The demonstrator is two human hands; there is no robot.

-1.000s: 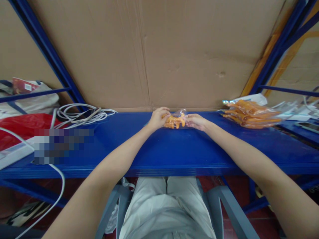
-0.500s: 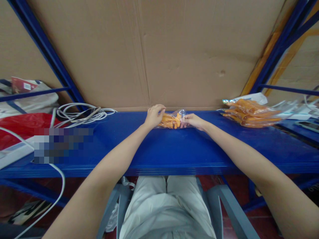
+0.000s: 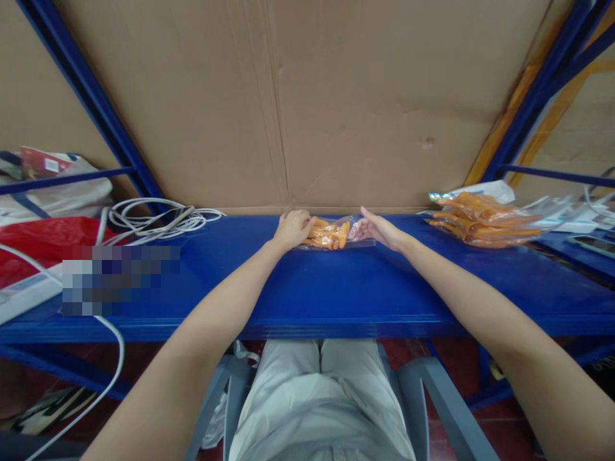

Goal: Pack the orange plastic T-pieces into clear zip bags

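A small clear plastic bag of orange pieces lies on the blue shelf, close to the cardboard backing. My left hand is curled against the bag's left end, fingers closed on it. My right hand rests at the bag's right end with fingers stretched out flat, touching the plastic edge.
A pile of clear bags holding orange pieces sits at the right of the shelf. Coiled white cable lies at the left, beside a red bag. A phone lies far right. A grey chair is below.
The bag was lowered flat onto the shelf and slid slightly left. My right hand went from pinching the bag to fingers extended. My left hand dropped lower over the bag's end.
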